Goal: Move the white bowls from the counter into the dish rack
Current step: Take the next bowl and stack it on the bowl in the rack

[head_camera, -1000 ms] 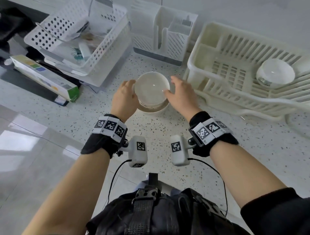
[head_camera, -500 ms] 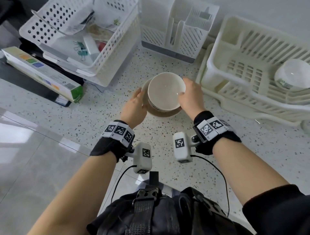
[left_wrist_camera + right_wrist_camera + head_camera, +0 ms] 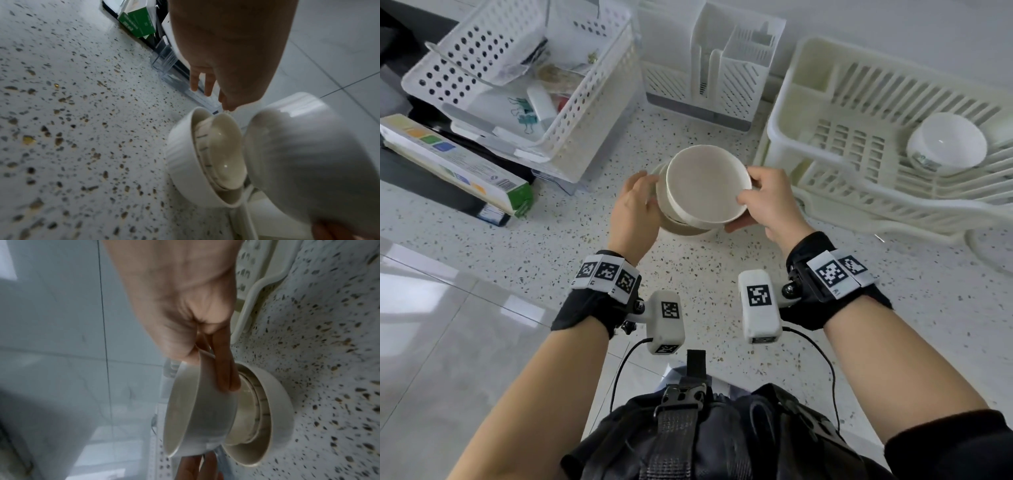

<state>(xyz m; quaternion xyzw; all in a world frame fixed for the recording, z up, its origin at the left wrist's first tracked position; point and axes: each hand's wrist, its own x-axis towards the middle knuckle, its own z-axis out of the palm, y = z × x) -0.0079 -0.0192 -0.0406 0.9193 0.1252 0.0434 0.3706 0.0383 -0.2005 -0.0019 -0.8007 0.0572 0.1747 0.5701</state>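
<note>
My right hand (image 3: 748,209) grips a white bowl (image 3: 705,185), thumb on the rim and fingers under its outer wall (image 3: 224,369). The bowl is tilted and held just above a stack of white bowls (image 3: 683,229) on the speckled counter (image 3: 705,274). In the left wrist view the stack (image 3: 197,162) has a smaller bowl nested in a larger one, and the lifted bowl (image 3: 308,154) hangs beside it. My left hand (image 3: 635,202) is beside the stack with straight fingers (image 3: 209,91) near its rim, holding nothing. The white dish rack (image 3: 784,113) at the right holds one white bowl (image 3: 947,144).
A perforated white basket (image 3: 524,85) full of odds and ends stands at the back left. A slotted utensil holder (image 3: 722,68) stands behind the stack. A long green-ended box (image 3: 458,164) lies at the left. The rack's left part (image 3: 852,144) is bare. The counter's edge runs along the left.
The top bowl has come up off the stack in my right hand and tilted. My left hand has let go of it and stays beside the stack.
</note>
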